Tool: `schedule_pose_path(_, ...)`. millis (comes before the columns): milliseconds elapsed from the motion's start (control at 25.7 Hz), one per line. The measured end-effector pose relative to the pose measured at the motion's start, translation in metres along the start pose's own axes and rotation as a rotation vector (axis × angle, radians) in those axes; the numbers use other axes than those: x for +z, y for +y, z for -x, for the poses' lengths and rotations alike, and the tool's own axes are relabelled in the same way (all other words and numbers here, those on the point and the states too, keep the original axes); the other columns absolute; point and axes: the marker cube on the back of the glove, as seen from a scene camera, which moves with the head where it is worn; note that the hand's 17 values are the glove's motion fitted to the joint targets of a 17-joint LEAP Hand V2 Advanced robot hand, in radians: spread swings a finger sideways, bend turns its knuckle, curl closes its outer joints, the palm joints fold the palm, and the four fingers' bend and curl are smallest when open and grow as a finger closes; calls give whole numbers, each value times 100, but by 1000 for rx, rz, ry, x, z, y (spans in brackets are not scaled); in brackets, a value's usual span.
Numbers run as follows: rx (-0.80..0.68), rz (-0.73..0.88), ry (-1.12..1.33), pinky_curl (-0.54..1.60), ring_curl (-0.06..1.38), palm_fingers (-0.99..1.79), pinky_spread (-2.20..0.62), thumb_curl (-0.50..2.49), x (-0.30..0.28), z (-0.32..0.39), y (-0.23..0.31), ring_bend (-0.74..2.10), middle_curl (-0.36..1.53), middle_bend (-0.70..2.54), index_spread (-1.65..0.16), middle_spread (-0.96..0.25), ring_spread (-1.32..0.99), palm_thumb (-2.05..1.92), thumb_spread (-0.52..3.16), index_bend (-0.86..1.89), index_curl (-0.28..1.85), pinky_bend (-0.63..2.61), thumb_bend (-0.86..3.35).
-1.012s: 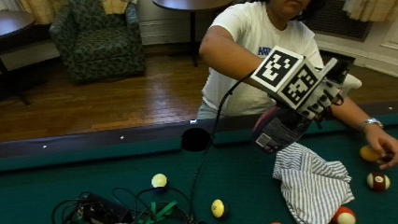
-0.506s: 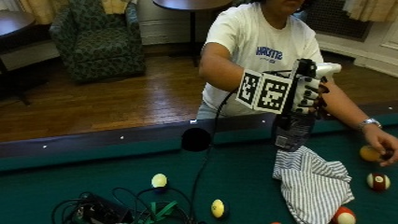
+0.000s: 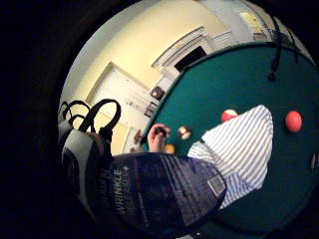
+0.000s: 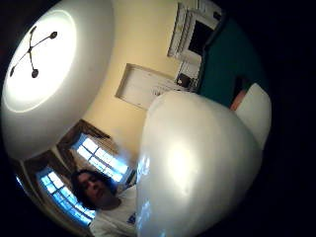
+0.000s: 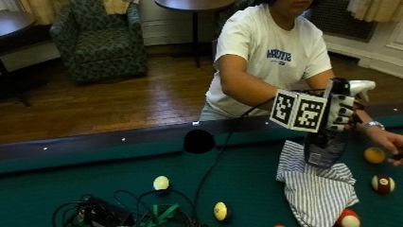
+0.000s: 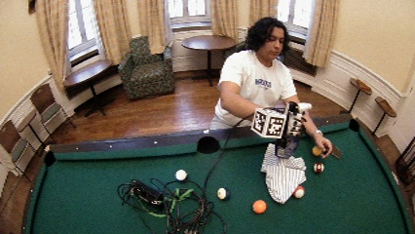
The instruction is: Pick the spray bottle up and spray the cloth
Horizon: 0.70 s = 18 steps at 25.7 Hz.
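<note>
My gloved right hand (image 5: 340, 109) grips the spray bottle (image 5: 325, 144) by its neck and holds it upright in the air. The bottle has a dark body and a white spray head (image 5: 361, 86). It hangs just above the far end of the striped cloth (image 5: 317, 187), which lies crumpled on the green felt. The little finger side palm view has the bottle's dark label (image 3: 164, 191) close up, with the cloth (image 3: 241, 149) below it. The white spray head (image 4: 197, 168) fills much of the thumb side palm view.
The bare left hand (image 5: 389, 141) rests on the felt beside an orange ball (image 5: 374, 154). Other balls (image 5: 382, 183) (image 5: 347, 218) lie round the cloth, two yellow ones (image 5: 161, 182) (image 5: 220, 210) farther left. A tangle of cables (image 5: 113, 213) sits near the front edge. A corner pocket (image 5: 199, 140) opens in the rail.
The gloved hand has raised the bottle from a tilt to upright and carried it rightward over the cloth's far end. The cloth and balls have stayed put.
</note>
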Motion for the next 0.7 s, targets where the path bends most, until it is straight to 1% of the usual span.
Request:
schedule_pose_path(156, 1, -21, 8, 39, 45, 139, -30, 85, 31, -9, -23, 64, 53, 64, -28, -21, -21, 88, 34, 41, 59, 39, -3)
schedule_pose_path(467, 16, -6, 13, 39, 45, 139, -30, 85, 86, -25, -60, 64, 53, 64, -28, -21, -21, 88, 34, 41, 59, 39, -3)
schedule_pose_path(700, 39, -89, 41, 39, 45, 139, -30, 85, 112, -49, -84, 64, 53, 64, -28, -21, -21, 88, 34, 41, 59, 39, -3)
